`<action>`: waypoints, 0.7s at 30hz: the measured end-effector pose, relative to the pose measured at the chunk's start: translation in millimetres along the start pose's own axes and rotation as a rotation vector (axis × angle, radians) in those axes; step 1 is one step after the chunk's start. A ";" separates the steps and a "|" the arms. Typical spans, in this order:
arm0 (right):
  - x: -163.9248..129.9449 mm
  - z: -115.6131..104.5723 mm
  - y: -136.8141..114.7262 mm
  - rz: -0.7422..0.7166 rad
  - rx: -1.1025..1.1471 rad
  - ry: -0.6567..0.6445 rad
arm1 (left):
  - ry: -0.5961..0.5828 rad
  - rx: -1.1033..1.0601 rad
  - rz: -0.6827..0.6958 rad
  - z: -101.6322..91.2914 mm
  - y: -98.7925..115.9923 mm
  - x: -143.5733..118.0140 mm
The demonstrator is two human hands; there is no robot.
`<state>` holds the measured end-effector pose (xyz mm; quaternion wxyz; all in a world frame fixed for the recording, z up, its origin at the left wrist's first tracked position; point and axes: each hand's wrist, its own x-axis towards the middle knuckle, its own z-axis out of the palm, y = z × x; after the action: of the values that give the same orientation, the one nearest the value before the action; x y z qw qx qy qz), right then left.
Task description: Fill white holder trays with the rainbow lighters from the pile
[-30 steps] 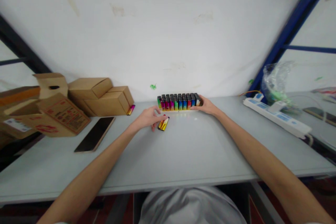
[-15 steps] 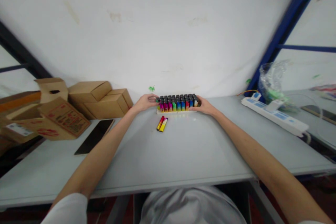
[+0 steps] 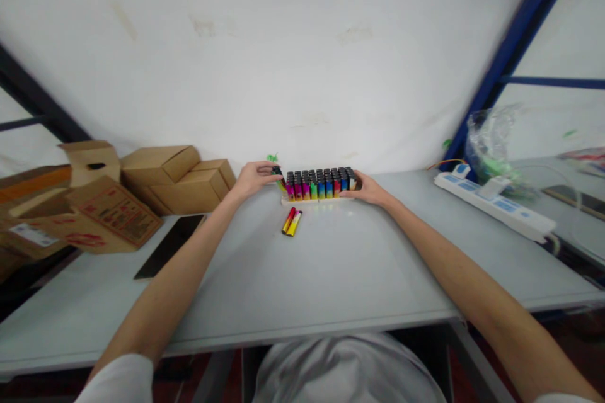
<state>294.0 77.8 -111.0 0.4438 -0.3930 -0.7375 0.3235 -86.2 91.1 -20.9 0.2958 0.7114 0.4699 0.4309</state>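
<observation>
Left hand (image 3: pixel 253 177) moved from loose lighters (image 3: pixel 292 222) to tray (image 3: pixel 319 185) at tabletop's far edge, grip pinched one lighter (image 3: pixel 278 174); right hand (image 3: pixel 367 189) braced tray, grip unclear. Lift straight.

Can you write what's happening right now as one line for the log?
left hand: pinching one lighter at tray's left end | right hand: on lighter tray | two lighters: lying on table

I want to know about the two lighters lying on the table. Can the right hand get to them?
Probably yes. The right hand rests at the tray of lighters, and bare table lies between it and the two loose lighters.
</observation>
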 end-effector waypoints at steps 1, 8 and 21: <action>-0.1 0.3 -0.7 0.000 0.008 -0.001 | 0.013 0.001 0.010 -4.3 3.1 -0.8; -1.4 1.7 -10.8 -0.020 0.030 0.008 | -0.141 0.013 -0.187 -27.6 9.4 -30.8; -0.8 0.7 -4.4 -0.005 0.002 0.006 | -0.502 -0.010 -0.425 7.0 13.3 -69.6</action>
<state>292.4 74.9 -107.9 0.4471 -0.3917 -0.7370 0.3219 -87.5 21.6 -36.5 0.4892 0.6801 0.5180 0.1729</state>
